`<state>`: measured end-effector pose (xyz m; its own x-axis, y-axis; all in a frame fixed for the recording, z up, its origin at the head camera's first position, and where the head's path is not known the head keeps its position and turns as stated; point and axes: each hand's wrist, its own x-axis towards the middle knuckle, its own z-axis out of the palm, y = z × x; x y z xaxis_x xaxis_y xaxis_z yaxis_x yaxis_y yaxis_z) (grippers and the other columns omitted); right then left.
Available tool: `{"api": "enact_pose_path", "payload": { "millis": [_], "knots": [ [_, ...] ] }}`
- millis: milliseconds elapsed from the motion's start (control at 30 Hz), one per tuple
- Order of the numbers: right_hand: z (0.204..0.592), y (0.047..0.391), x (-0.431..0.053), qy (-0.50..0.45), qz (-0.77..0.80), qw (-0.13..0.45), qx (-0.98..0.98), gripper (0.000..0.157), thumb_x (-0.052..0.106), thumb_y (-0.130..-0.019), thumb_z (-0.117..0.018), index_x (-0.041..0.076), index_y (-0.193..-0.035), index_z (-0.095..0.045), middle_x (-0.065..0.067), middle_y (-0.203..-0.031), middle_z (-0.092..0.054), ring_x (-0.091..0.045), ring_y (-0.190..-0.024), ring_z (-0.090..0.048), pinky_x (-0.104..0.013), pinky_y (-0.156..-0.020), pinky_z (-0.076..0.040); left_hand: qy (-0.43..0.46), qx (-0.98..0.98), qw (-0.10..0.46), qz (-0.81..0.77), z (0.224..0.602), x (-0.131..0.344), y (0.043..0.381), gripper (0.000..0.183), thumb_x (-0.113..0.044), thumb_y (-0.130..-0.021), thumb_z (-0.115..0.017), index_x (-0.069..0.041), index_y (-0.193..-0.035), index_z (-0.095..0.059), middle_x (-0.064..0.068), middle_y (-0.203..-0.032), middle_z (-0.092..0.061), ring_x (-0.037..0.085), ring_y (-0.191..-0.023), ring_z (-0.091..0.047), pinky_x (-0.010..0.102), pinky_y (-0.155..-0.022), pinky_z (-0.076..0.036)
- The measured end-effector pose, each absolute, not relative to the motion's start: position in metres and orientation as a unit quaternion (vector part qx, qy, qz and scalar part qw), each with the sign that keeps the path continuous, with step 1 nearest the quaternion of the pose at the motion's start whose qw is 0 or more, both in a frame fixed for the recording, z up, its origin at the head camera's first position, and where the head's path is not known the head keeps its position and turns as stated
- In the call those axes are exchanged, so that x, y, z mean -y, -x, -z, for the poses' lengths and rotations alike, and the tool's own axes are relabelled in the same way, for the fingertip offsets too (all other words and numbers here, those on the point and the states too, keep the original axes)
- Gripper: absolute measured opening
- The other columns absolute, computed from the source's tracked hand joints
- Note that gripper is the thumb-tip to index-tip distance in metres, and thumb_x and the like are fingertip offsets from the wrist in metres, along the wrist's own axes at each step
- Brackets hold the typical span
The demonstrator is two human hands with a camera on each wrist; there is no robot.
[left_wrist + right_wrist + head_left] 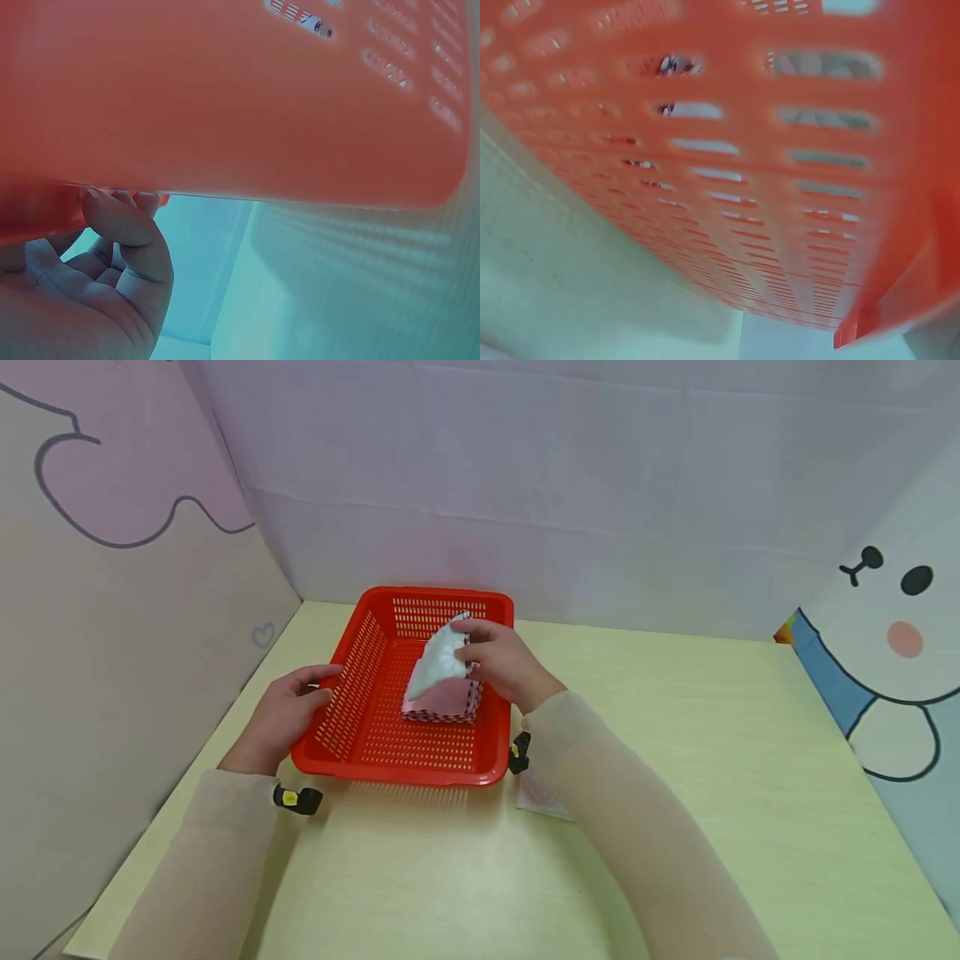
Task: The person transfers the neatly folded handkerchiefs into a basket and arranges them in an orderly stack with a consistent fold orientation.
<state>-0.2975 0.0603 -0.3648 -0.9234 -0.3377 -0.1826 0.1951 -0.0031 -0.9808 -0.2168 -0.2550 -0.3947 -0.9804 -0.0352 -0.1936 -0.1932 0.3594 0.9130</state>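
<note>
A red plastic basket with slotted walls stands on the table at the middle left in the head view. My left hand grips its left rim, and the left wrist view shows that hand's curled fingers at the basket's edge. Inside the basket, a folded pink cloth with a dark checkered edge lies on the right side. Above it, my right hand pinches a pale green cloth with white patterning. In the right wrist view the slotted wall hides that hand.
Below the right forearm, a pale pink flat item lies on the table, partly covered by the sleeve. The light wooden table stretches off to the right. A pale curtain-like wall rises behind, with a printed wall at left.
</note>
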Motion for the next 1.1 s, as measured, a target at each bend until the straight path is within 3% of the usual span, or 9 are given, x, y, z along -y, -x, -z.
{"api": "enact_pose_path", "payload": {
  "millis": [633, 1100],
  "knots": [
    [0.365, 0.31, -0.055, 0.055, 0.704, 0.214, -0.676, 0.045, 0.005, -0.099, -0.066, 0.017, -0.142, -0.063, -0.005, -0.14, -0.054, -0.03, -0.123, -0.055, -0.041, -0.093, -0.057, 0.064, -0.822, 0.067, -0.562, 0.396, 0.255, 0.217, 0.045, -0.025, -0.11, -0.047, -0.018, -0.154, -0.049, 0.019, -0.144, -0.048, 0.039, -0.119, -0.054, 0.033, -0.083, -0.06],
    [0.37, 0.311, -0.053, 0.056, 0.731, 0.222, -0.642, 0.045, 0.001, -0.099, -0.063, 0.016, -0.142, -0.062, -0.008, -0.136, -0.06, -0.028, -0.117, -0.065, -0.043, -0.093, -0.057, 0.067, -0.819, 0.068, -0.566, 0.397, 0.255, 0.217, 0.045, -0.024, -0.11, -0.047, -0.019, -0.154, -0.049, 0.018, -0.145, -0.047, 0.039, -0.12, -0.054, 0.033, -0.083, -0.06]
  ]
}}
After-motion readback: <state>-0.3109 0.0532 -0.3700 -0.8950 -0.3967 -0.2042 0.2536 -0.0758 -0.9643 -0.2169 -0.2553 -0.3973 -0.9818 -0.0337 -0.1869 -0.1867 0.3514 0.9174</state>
